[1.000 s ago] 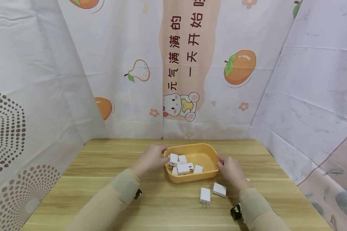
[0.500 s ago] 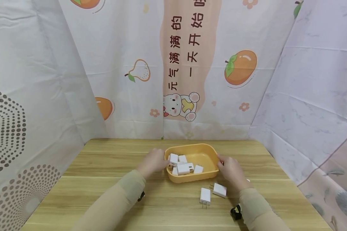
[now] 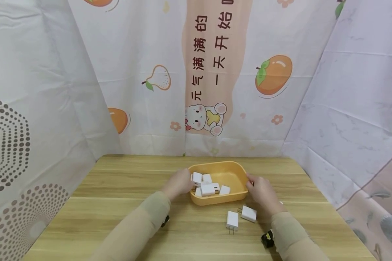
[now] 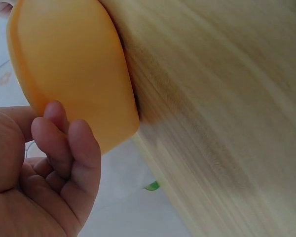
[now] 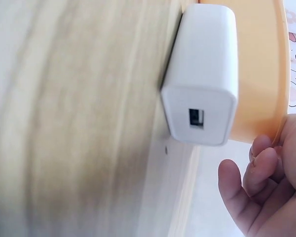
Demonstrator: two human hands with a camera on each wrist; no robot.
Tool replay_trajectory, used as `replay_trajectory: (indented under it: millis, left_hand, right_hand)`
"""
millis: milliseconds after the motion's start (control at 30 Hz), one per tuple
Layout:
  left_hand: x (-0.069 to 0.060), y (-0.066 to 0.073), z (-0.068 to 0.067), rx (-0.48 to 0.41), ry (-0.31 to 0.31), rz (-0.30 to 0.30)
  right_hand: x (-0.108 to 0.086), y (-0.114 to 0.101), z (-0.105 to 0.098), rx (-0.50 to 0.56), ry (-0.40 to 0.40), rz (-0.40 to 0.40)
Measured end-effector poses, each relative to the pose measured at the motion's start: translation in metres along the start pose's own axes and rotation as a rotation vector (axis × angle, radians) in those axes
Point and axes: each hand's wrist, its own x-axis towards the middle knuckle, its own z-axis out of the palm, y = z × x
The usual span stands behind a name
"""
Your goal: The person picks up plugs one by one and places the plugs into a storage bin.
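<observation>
An orange plastic basket [image 3: 230,177] stands on the table with several white plug chargers [image 3: 207,190] heaped towards its left side. At the basket's left end, my left hand [image 3: 179,182] grips the rim; in the left wrist view its fingers [image 4: 84,153] curl against the outer wall [image 4: 74,59]. My right hand [image 3: 261,190] pinches the rim at the right end, as the right wrist view also shows. Two chargers lie on the table in front, one [image 3: 232,220] with its prongs towards me, the other [image 3: 249,214] with prongs pointing left.
Another white piece [image 3: 281,203] peeks out behind my right wrist, mostly hidden. In the right wrist view a charger [image 5: 200,74] with a USB port lies close to the basket. Printed curtains [image 3: 134,90] stand behind the wooden table [image 3: 117,203] and on both sides.
My left hand has moved right and closed in on the basket's left rim. My right hand keeps its hold on the right end. The head view has shifted slightly.
</observation>
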Motion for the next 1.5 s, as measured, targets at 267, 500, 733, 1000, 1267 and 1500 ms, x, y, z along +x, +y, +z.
replay_trajectory:
  millis: [267, 500, 733, 1000, 1267, 1500]
  left_hand:
    - [0.001, -0.001, 0.000, 0.007, 0.036, 0.016]
    - [0.002, -0.001, 0.002, -0.001, 0.082, 0.019]
    - [0.001, -0.001, 0.005, -0.029, 0.096, 0.015]
    - [0.002, -0.004, 0.005, -0.051, 0.106, 0.039]
    - [0.003, -0.006, 0.005, -0.015, 0.101, 0.048]
    - [0.005, -0.006, 0.007, 0.006, 0.106, 0.059]
  right_hand:
    - [0.001, 0.002, -0.005, -0.010, -0.035, -0.012]
    - [0.003, 0.001, -0.023, -0.007, -0.143, -0.003]
    - [0.003, 0.001, -0.064, -0.004, -0.229, -0.006]
    - [-0.009, 0.002, -0.113, -0.044, -0.228, -0.084]
    - [-0.026, 0.006, -0.138, -0.067, -0.232, -0.148]
    - [-0.036, 0.005, -0.149, -0.098, -0.228, -0.136]
